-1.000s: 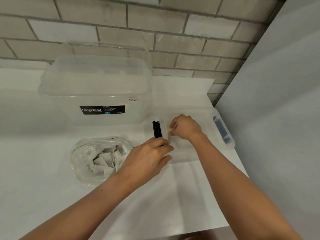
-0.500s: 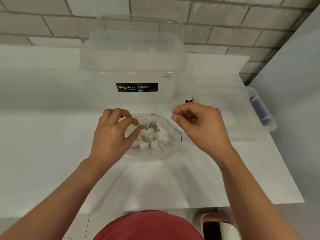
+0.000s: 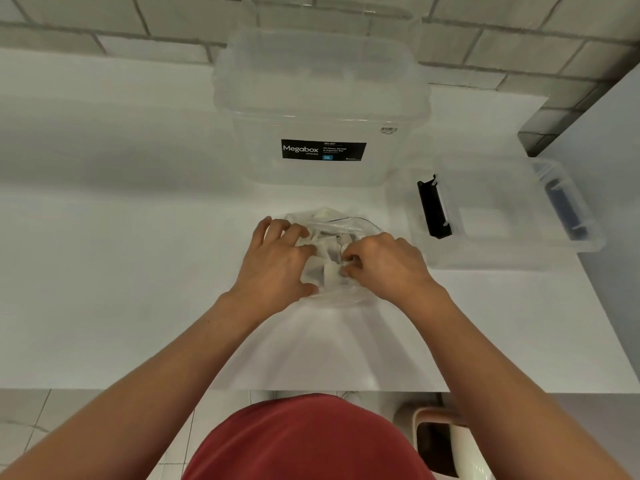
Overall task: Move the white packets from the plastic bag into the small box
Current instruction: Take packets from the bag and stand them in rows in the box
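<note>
A clear plastic bag (image 3: 349, 225) lies on the white counter in front of me, with several white packets (image 3: 330, 271) inside. My left hand (image 3: 277, 263) grips the bag's left side, fingers spread over the top and thumb underneath. My right hand (image 3: 386, 266) reaches in from the right, its curled fingertips pinching a white packet. The small clear box (image 3: 502, 244) stands right of the bag, with a black latch (image 3: 433, 206) on its near side and a dark one on its far side. Whether its lid is on, I cannot tell.
A large clear Megabox tub (image 3: 322, 109) stands just behind the bag against the brick wall. A grey wall closes the counter (image 3: 121, 271) on the right. The counter's front edge runs below my forearms, and a bin (image 3: 446, 441) stands on the floor below.
Both hands left the small box's latch and came to the bag. They now close on the bag and its packets, and my view has tilted down.
</note>
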Tool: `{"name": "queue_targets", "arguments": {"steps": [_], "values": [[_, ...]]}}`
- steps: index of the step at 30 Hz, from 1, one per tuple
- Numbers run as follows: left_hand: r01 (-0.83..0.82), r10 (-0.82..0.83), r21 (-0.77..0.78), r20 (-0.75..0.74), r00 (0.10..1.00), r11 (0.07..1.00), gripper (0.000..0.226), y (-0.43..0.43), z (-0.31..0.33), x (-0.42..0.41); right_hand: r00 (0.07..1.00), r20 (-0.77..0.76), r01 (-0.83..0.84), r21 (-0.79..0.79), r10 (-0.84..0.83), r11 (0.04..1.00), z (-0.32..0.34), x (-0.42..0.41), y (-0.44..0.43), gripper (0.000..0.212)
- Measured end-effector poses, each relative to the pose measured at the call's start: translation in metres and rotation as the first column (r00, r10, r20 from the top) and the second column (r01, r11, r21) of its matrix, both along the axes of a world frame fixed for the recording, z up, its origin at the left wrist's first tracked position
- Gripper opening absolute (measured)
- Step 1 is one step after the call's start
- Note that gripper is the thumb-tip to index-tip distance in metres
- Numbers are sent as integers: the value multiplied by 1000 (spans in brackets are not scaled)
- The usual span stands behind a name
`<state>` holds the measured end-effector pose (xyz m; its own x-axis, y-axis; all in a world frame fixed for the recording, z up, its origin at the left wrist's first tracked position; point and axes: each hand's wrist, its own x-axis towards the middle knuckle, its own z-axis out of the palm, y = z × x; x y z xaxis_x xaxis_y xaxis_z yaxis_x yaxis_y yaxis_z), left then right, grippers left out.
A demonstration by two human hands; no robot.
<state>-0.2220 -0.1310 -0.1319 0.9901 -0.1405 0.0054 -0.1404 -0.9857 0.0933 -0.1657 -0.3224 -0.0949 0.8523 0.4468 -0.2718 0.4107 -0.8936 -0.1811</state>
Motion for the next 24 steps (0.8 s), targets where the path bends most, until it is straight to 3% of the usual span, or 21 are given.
{"name": "queue_targets", "arguments": {"steps": [4, 8, 14, 19, 24], "values": [[23, -23, 5, -10, 1000, 1000, 75, -1, -1, 1, 1000, 21, 15, -93, -13, 996, 1, -4, 6, 22], [63, -62, -71, 12, 998, 996, 68, -2, 0, 1, 999, 43, 32, -159, -25, 987, -1, -6, 7, 28], [106, -88, -196, 101, 991, 975, 49, -8, -1, 4, 986, 110, 129, -38, -124, 991, 5, -7, -4, 25], [136, -75, -340, 186, 980, 931, 35, -11, 7, 8, 970, 85, 202, 242, -228, 949, 4, -7, -15, 24], [-4, 89, -571, 121, 989, 821, 48, -17, 32, 9, 945, -98, 299, 649, -313, 700, 18, -6, -25, 26]]}}
